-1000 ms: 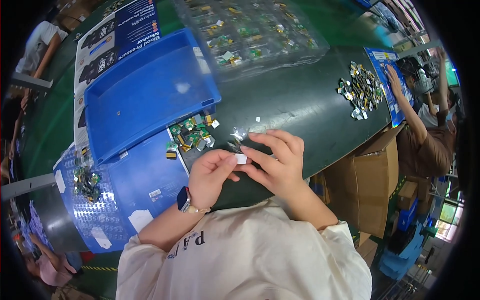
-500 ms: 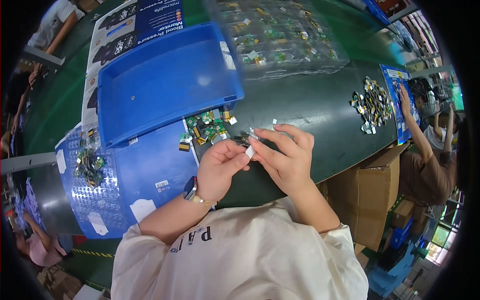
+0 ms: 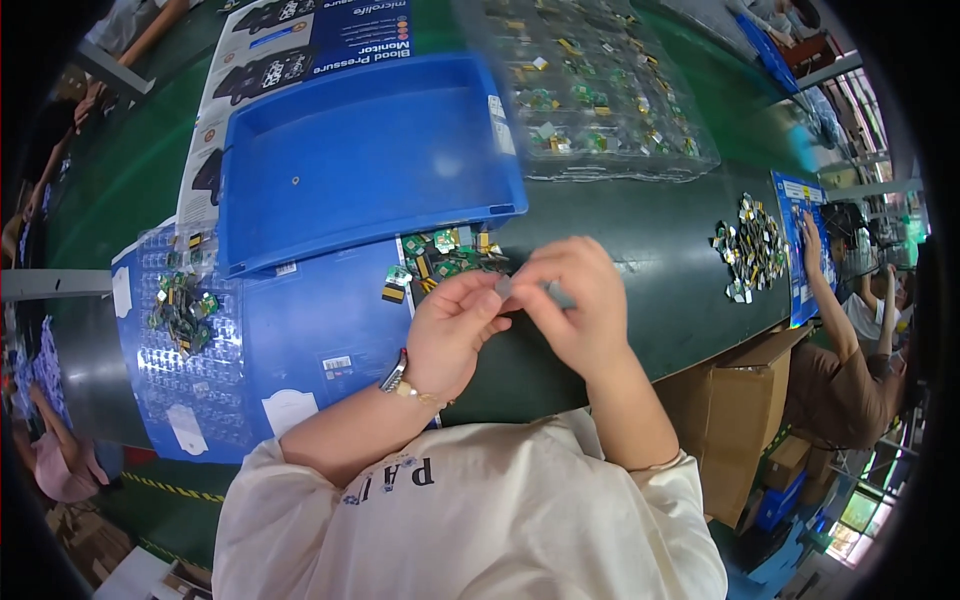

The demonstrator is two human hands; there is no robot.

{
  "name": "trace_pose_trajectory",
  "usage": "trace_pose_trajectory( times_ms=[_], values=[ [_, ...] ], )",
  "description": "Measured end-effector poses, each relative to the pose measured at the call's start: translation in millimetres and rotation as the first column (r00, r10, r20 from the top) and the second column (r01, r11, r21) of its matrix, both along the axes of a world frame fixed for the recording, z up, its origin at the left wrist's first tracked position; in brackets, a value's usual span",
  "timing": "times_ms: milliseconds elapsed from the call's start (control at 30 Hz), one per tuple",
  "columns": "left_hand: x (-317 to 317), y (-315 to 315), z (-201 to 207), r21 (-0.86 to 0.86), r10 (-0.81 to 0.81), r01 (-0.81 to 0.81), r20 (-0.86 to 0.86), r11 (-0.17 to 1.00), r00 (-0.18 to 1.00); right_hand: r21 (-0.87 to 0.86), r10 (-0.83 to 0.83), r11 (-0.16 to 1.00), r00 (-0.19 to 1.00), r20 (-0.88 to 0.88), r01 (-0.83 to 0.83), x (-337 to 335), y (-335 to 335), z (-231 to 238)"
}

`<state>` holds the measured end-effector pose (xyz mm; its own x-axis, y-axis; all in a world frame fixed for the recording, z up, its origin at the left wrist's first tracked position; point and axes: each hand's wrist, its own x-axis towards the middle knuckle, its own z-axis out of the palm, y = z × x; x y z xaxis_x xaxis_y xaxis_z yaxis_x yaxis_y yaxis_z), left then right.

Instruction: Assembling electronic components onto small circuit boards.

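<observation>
Hands meet closely: the bare left hand pinches a small, flat, whitish piece between thumb and finger, and the bare right hand has its fingertips at this piece; whether they also grip it, I cannot tell. The piece is above the dark green table, near a loose pile of small green-and-yellow circuit boards. Behind this pile stands 1 shallow rectangular blue plastic bin, and to its right lies a stack of clear plastic trays.

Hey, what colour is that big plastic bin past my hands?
The bin is blue, shown best in the head view.
</observation>
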<state>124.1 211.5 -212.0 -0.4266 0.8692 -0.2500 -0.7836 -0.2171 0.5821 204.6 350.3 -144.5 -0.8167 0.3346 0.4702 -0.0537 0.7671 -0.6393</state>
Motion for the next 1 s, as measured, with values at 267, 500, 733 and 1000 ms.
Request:
trace_pose_trajectory(
  times_ms=[267, 500, 733, 1000],
  values=[
    [1, 2, 12, -0.101, -0.009, -0.002, -0.110, 0.995, 0.994, 0.500, -0.270, 0.838, 0.962, 0.037, 0.217, -61, 21, 10],
    [4, 3, 10, -0.058, 0.023, -0.042, -0.288, 0.997, 0.957, -0.182, -0.218, 0.957, 0.974, 0.068, 0.227, -24, 13, 2],
    [5, 1, 18, -0.074, -0.074, 0.049, -0.372, 0.996, 0.925, -0.461, 0.156, 0.887, 0.953, 0.260, -0.020, 10, 16, -4],
    [4, 0, 13, -0.080, -0.132, 0.119, -0.180, 0.990, 0.975, -0.555, 0.116, 0.832, 0.983, 0.141, -0.018, 36, 14, -2]
  ],
)
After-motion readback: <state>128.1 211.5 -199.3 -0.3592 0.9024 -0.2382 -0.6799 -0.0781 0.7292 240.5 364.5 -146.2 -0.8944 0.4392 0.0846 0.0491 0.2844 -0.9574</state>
